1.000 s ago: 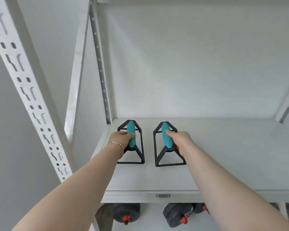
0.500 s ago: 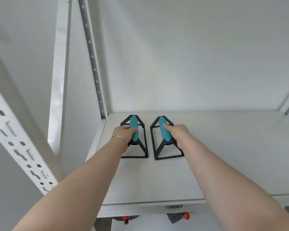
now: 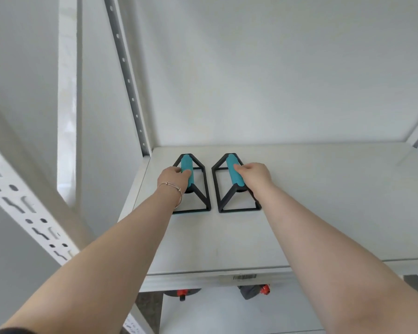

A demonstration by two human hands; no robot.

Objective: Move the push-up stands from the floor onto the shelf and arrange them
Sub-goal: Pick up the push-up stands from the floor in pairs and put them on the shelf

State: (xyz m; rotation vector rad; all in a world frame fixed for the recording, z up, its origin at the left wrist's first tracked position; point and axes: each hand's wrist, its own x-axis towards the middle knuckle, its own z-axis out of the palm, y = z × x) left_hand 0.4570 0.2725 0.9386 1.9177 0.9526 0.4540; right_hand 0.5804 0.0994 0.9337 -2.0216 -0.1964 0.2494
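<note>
Now left hand (image 3: 173, 178) grips left stand (image 3: 191, 186); right hand (image 3: 255, 177) grips right stand (image 3: 235, 186).

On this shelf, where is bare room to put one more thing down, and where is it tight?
The shelf is bare right of the right stand, out to the right post, and along its front edge before both stands. It is tight in the slim gap between the left stand and the right one, and between the left stand and the shelf's left edge.

Shelf edge hides most of two dumbbells (image 3: 182, 293) below.
</note>
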